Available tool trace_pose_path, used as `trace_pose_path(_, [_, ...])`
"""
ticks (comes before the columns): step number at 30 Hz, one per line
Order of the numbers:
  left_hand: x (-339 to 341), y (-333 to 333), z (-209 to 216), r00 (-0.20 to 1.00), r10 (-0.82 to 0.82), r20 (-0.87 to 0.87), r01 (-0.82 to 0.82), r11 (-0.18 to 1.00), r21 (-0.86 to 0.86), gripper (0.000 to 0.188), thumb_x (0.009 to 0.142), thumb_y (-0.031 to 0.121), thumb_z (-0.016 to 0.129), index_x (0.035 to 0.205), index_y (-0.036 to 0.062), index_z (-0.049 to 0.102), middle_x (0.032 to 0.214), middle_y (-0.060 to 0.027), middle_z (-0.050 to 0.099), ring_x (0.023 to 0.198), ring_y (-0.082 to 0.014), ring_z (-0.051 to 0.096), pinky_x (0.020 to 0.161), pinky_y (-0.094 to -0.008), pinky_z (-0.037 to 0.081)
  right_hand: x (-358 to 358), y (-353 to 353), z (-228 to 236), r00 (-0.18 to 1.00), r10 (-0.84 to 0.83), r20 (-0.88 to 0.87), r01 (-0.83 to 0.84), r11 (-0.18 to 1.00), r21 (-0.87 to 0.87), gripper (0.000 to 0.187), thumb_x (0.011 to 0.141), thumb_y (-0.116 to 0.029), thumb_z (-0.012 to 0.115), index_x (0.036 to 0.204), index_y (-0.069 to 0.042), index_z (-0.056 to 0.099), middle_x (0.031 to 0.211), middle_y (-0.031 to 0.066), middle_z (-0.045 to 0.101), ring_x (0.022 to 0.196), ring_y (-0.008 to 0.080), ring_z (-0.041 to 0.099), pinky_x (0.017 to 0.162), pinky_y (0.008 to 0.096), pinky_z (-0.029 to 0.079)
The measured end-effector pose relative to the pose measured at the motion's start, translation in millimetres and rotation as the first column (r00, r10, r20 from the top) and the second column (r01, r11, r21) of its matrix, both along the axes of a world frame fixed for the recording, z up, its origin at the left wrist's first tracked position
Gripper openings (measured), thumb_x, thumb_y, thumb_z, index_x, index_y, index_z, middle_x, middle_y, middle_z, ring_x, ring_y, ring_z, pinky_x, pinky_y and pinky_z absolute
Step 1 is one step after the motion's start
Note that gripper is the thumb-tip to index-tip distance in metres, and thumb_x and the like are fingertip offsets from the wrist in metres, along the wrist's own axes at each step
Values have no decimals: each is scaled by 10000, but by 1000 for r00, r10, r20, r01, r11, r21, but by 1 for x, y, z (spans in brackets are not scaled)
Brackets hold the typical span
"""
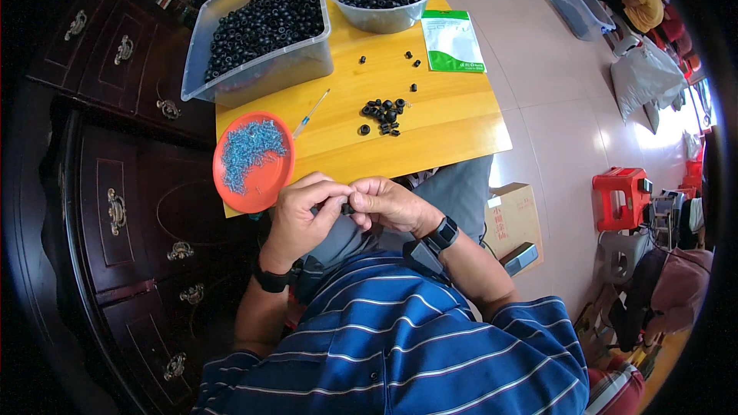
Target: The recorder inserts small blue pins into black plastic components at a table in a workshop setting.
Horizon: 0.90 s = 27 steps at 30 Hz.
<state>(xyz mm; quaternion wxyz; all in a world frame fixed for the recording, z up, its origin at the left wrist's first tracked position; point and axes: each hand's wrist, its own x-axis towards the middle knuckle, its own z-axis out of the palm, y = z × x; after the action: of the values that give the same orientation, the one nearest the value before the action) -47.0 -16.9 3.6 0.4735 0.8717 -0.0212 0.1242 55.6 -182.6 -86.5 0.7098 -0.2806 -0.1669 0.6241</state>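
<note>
Just off the table's near edge, my left hand (301,209) and my right hand (393,204) meet, fingertips pinched together on one small black plastic part (347,209). Fingers cover most of it. Left of them, a red plate (223,155) holds a heap of small blue-silver pieces (254,150), too fine to name. A thin screwdriver-like tool (310,114) with a blue-and-clear end lies beside the plate. Beyond my hands sits a loose pile of black knob-like parts (388,111), and a few single black parts (413,87) lie farther back.
A clear rectangular bin (269,69) and a clear round tub (383,18), both full of black parts, stand at the table's (453,123) far side. A green-and-white bag (453,34) lies right. Dark drawers (123,207) flank the left; a cardboard box (513,219) and red stool (619,198) stand on the floor.
</note>
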Motion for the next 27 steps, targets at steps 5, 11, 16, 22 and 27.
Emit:
trace_pose_path(5, [4,-15,7,989,146,31,-149,980,136,132,863,-62,626,952,18,681,827,-127,629,729,-278,652,628,-350,502,1,7,6,999,-9,-41,8,1000,-30,284,1007,-343,640,1057,-65,663,862,7,682,724,75,658,683,204,555])
trace_pose_path(11, [6,-17,-3,959,250,136,-277,927,253,123,885,-60,576,954,9,652,864,-138,614,758,-309,648,645,-387,513,-5,20,3,993,-110,-47,111,994,16,225,1014,-307,633,1070,-90,652,873,-1,679,737,76,670,680,201,561])
trace_pose_path(16, [8,-15,-6,942,316,116,-333,926,178,116,893,-44,568,951,20,645,883,-143,619,779,-326,654,659,-409,528,-4,26,1,985,-99,-139,109,992,62,233,1029,-319,610,1076,-91,623,884,-14,637,607,30,514,555,176,450])
trace_pose_path(22, [-7,-4,-32,937,329,-117,-348,899,-266,155,1008,55,556,1107,-11,655,870,6,620,709,-43,555,633,-210,463,0,23,0,963,-111,-246,144,982,120,247,1025,-310,620,1119,-82,614,910,2,630,638,24,493,559,173,425])
trace_pose_path(27, [-20,4,-50,917,341,-207,-395,845,-360,134,982,31,590,1078,-12,672,791,8,607,662,-53,544,613,-215,454,24,9,4,973,-192,-127,201,978,63,252,1023,-291,623,1153,-75,611,929,10,636,684,58,554,630,202,493])
